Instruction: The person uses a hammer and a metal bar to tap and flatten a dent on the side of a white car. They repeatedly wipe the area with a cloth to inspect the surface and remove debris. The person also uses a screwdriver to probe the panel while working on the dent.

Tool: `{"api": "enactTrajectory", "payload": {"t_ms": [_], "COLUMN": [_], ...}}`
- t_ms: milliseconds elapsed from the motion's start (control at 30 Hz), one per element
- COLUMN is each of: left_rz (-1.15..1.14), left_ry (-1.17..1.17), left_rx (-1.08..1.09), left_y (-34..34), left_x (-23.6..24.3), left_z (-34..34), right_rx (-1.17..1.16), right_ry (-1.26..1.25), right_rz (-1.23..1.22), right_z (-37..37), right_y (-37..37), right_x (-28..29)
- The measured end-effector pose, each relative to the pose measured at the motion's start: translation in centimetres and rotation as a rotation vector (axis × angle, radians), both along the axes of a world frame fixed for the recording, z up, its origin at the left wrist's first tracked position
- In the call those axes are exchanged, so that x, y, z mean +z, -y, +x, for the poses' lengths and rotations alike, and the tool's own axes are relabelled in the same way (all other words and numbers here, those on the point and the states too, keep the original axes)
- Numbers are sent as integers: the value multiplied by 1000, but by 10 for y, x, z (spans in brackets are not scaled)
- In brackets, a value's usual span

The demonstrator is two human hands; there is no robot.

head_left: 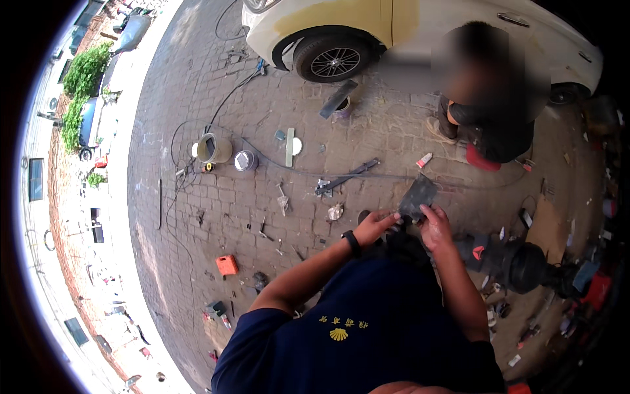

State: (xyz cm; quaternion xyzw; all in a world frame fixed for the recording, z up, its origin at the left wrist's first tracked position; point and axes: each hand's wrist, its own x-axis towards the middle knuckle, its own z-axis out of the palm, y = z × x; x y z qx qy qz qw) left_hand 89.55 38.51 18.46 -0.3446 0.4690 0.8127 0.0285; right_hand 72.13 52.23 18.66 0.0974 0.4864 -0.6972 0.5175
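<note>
In front of my body I hold a dark grey, flat rectangular sheet (418, 195), its surface smudged and worn. My right hand (436, 228) grips its lower right edge, with the thumb lying on top. At the lower left corner, my left hand (375, 228) has its fingers closed around the edge, and a dark band circles that wrist. The undersides of both hands are hidden, and I cannot make out the sheet's exact kind. A red and white tube (424, 160) lies on the ground just beyond the sheet.
A white car with yellowish patches (315, 26) stands ahead; a person (502, 134) crouches beside it. On the brick paving (197, 217) are an open bucket (215, 149), a lidded can (245, 161), a dark bar (348, 177), an orange case (227, 265) and a trailing hose (315, 173).
</note>
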Motion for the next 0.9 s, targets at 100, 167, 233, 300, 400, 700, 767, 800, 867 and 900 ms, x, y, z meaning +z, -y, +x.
{"api": "enactTrajectory", "payload": {"t_ms": [100,167,233,300,400,700,767,800,867,900], "left_rz": [4,-116,-87,-128,-342,-424,-358,-251,-350,-327], "left_ry": [24,65,57,66,248,1278,1394,1370,1415,1388], "left_rx": [219,335,372,429,511,142,268,268,102,96], "left_y": [-14,-10,1,16,32,-37,-75,-81,-102,-96], "left_x": [-2,2,-3,4,-86,-207,-205,-199,-210,-212], "left_z": [18,38,71,102,173,435,466,467,501,483], "right_rx": [99,290,480,567,577,584,559,528,529,532], "right_ry": [-4,-91,-148,-365,-473,-646,-663,-659,-584,-588], "right_rz": [-14,31,83,177,252,647,708,719,723,751], "right_z": [52,64,71,72,55,-13,-24,-32,-29,-36], "right_y": [37,46,62,66,60,-9,-28,-39,-48,-54], "right_x": [15,11,26,17,-2,-55,-61,-69,-84,-87]}}
